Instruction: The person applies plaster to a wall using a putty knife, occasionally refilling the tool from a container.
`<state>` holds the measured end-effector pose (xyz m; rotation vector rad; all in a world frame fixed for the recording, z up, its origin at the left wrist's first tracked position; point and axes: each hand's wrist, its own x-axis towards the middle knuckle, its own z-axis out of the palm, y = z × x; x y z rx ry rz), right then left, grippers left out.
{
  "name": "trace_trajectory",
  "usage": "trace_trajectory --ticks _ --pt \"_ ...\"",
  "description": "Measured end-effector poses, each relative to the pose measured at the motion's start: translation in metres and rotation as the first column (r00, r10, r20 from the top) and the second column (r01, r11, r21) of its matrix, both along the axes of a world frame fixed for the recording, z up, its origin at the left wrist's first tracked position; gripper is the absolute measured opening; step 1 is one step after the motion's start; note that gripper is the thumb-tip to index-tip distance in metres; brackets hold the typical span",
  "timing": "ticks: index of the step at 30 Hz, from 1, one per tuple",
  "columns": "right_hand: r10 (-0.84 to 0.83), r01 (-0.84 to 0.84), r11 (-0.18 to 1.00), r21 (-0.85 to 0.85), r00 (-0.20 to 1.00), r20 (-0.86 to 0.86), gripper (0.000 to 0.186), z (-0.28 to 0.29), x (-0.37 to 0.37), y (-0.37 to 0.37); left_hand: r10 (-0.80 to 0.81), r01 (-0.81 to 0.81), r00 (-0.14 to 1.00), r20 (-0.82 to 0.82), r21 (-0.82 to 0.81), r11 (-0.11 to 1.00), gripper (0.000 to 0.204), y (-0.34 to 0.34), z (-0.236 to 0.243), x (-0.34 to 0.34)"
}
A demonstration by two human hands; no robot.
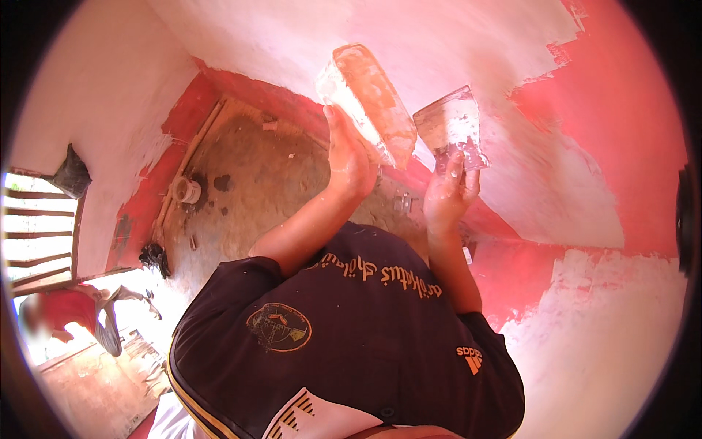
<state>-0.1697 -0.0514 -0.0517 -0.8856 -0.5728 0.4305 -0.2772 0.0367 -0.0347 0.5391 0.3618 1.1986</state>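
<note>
My left hand (349, 162) grips the side of an orange, block-shaped container (376, 99) smeared with white paste, holding it tilted up toward the wall. My right hand (449, 196) is closed on a flat, wide-bladed scraper (443, 123), just right of the container. White paste coats part of its blade, and spots of it mark my right fingers. My left fingers are partly hidden behind the container. In front of both hands rises a pink-red wall (614, 110) partly covered with white filler (504, 51).
A white bucket (189, 191) stands on the stained brown floor (256, 183) by the left wall. A black bag (72, 173) hangs beside the barred window (40, 227). At lower left, another person (73, 311) in a red top is near the bright opening.
</note>
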Motion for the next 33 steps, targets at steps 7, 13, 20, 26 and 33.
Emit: trace_trajectory --ticks 7,13,20,26,33 --pt "-0.202 0.307 0.932 -0.193 0.881 0.428 0.027 -0.015 -0.019 0.002 -0.115 0.116 0.992 0.059 -0.005 0.993 0.075 0.008 0.012 -0.017" --pt "-0.137 0.152 0.986 -0.067 0.973 0.186 0.026 -0.003 -0.030 0.006 -0.098 0.103 0.993 0.073 -0.062 0.993 0.077 0.017 0.016 -0.023" --pt "-0.160 0.255 0.949 -0.187 0.898 0.411 0.024 -0.006 -0.027 0.004 -0.135 0.148 0.983 0.125 -0.099 0.984 0.076 0.018 0.018 -0.023" --pt "-0.103 0.232 0.942 -0.243 0.888 0.449 0.022 0.001 -0.030 0.008 -0.081 0.087 0.994 0.073 -0.085 0.993 0.075 0.018 0.015 -0.025" --pt "-0.081 0.219 0.941 -0.257 0.886 0.457 0.023 -0.002 -0.035 0.014 -0.106 0.115 0.988 0.111 -0.077 0.990 0.075 0.018 0.008 -0.024"
